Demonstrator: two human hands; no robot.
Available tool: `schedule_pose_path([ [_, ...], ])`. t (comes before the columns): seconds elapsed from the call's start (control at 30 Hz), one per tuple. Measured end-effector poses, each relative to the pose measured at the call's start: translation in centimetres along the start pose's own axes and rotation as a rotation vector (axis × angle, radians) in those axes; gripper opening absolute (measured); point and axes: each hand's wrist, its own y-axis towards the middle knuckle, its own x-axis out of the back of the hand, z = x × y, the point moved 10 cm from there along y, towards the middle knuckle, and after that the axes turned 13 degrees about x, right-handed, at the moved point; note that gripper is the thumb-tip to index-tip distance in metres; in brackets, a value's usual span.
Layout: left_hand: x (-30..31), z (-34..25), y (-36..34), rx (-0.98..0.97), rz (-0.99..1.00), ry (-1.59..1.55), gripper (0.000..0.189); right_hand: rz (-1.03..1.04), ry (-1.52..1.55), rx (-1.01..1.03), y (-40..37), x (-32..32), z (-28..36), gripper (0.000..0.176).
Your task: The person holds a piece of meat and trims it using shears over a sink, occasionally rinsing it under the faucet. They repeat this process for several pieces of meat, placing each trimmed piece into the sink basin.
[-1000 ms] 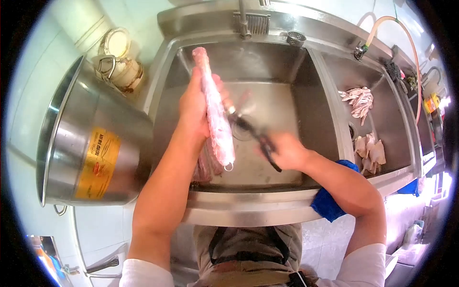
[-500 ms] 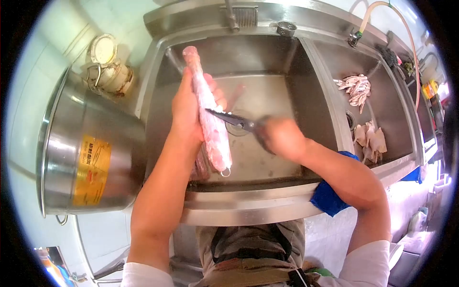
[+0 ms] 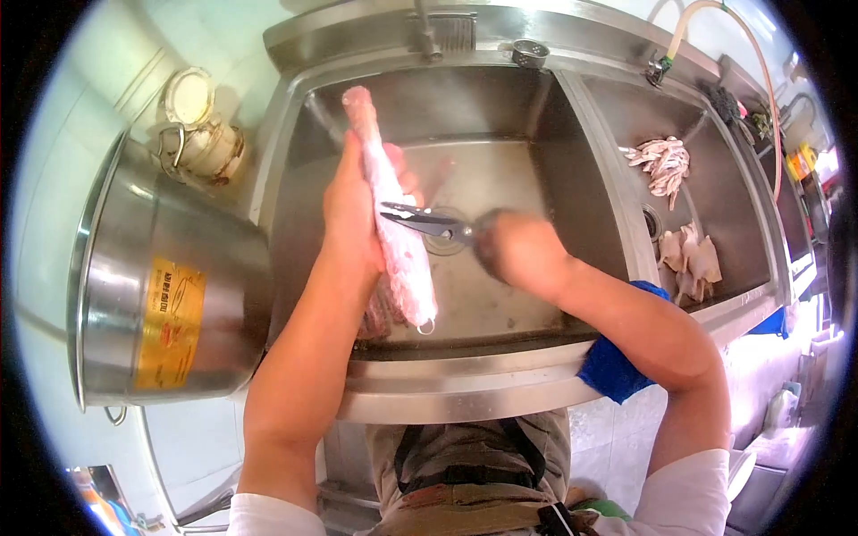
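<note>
My left hand [image 3: 353,192] is wrapped round a long, tapering pink piece of raw meat [image 3: 404,255], held above the large sink basin with its thin end pointing away from me. A thin pale loop hangs from the thick, near end. In my right hand [image 3: 523,250], blurred by motion, are the black handles of a pair of scissors [image 3: 433,223]. Their blades are apart, and the tips reach the middle of the meat beside my left fingers. More reddish meat [image 3: 382,313] lies in the basin below, partly hidden by my left forearm.
A big steel pot [image 3: 219,295] stands left of the sink [image 3: 483,380]. In the right basin are several chicken feet [image 3: 663,167] and pale pieces of meat [image 3: 690,261]. A blue cloth [image 3: 617,371] hangs over the front rim; a hose [image 3: 770,89] arches at the back right.
The scissor blades have spread wider against the meat. Both hands stay in nearly the same place, and the view has shifted slightly.
</note>
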Motion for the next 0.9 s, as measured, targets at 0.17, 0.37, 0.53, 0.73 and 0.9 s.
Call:
schedule_pose_path([
  [0.17, -0.1, -0.2, -0.1, -0.018, -0.058, 0.104, 0.048, -0.075, 0.146, 0.054, -0.4, -1.6, -1.3, 0.024],
  [0.37, -0.3, 0.1, -0.3, -0.03, -0.068, 0.219, 0.059, -0.038, 0.235, 0.031, 0.2, 0.5, 1.0, 0.026],
  [0.53, -0.5, 0.4, -0.3, -0.033, -0.039, 0.189, 0.057, -0.126, 0.01, -0.002, 0.0, 1.6, 0.6, 0.026],
  [0.73, -0.5, 0.7, -0.4, -0.02, -0.049, 0.179, 0.054, -0.019, 0.005, -0.034, 0.2, 0.1, -0.9, 0.023],
  [0.9, -1.3, 0.8, -0.4, 0.03, -0.013, 0.138, 0.054, -0.032, 0.208, -0.108, 0.0, -0.1, -2.1, 0.025],
])
